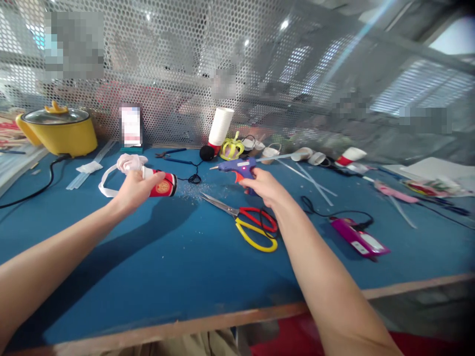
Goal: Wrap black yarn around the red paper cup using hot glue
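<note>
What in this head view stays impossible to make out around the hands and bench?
- Glue gun trigger and grip: covered by the right hand.
- Paper cup near side and rim: hidden by the left hand.
- Label on the purple device: too small to read.
- Things behind the perforated screen: blurred.
- Yellow pot contents: under its lid.

A: What is the person wearing?
B: Nothing on the arms: both forearms are bare, no sleeves in view, and the left hand [135, 190] and right hand [263, 187] carry no gloves, rings or watch.
</note>
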`<state>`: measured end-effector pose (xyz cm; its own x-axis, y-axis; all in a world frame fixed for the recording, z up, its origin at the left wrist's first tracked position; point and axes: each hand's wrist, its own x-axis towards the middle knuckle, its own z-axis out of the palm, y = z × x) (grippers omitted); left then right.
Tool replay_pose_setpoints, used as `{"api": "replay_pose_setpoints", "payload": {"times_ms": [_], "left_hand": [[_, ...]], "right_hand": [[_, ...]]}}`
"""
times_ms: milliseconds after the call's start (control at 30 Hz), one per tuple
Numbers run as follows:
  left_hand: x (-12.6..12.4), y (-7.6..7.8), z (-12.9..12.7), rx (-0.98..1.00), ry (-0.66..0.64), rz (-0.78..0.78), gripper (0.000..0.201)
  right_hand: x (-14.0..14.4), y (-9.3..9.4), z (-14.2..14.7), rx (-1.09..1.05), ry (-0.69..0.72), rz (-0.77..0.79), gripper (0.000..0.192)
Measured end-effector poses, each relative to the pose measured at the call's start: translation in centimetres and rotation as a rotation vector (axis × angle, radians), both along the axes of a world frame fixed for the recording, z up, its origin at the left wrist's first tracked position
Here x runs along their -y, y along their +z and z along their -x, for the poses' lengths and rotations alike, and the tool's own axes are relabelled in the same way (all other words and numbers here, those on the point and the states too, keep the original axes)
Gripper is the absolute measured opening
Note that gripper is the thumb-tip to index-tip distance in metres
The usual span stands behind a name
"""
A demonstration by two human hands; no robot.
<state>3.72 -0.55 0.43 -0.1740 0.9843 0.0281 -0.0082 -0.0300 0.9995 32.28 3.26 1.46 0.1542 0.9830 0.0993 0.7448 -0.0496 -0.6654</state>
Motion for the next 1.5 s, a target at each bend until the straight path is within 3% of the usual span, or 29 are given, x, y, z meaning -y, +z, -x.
{"api": "replay_pose_setpoints", "payload": {"times_ms": [100,167,233,367,667,1100,1500], "left_hand": [[-0.2,0.5,0.4,-0.136,0.102,-0.083,0.027],[-0.1,0.2,0.2,-0.133,0.047,-0.084,0.025],[0.0,-0.6,-0.2,-0.124,-0.066,-0.032,0.019],[0.7,-2.1,-1.3,-0.161,-0.215,0.138,0.028],[1.0,-3.3,-1.7,-0.172,-0.289,0.263,0.028],[1.2,-2.7,-2.1,-0.180,-0.298,0.328,0.029],[1.4,-2.5,-2.3,-0.231,-0.275,0.337,0.028]], "right_hand": [[1.4,0.9,0.3,-0.309,0.081,-0.017,0.011],[2.5,1.1,1.1,-0.510,0.182,-0.011,0.014],[3.7,1.1,2.0,-0.574,0.305,0.013,0.018],[6.0,0.9,3.6,-0.435,0.428,0.107,0.020],[8.1,1.3,4.8,-0.149,0.406,0.211,0.015],[8.4,1.0,5.0,0.018,0.431,0.214,0.018],[8.7,0.9,4.8,0.016,0.472,0.211,0.018]]}}
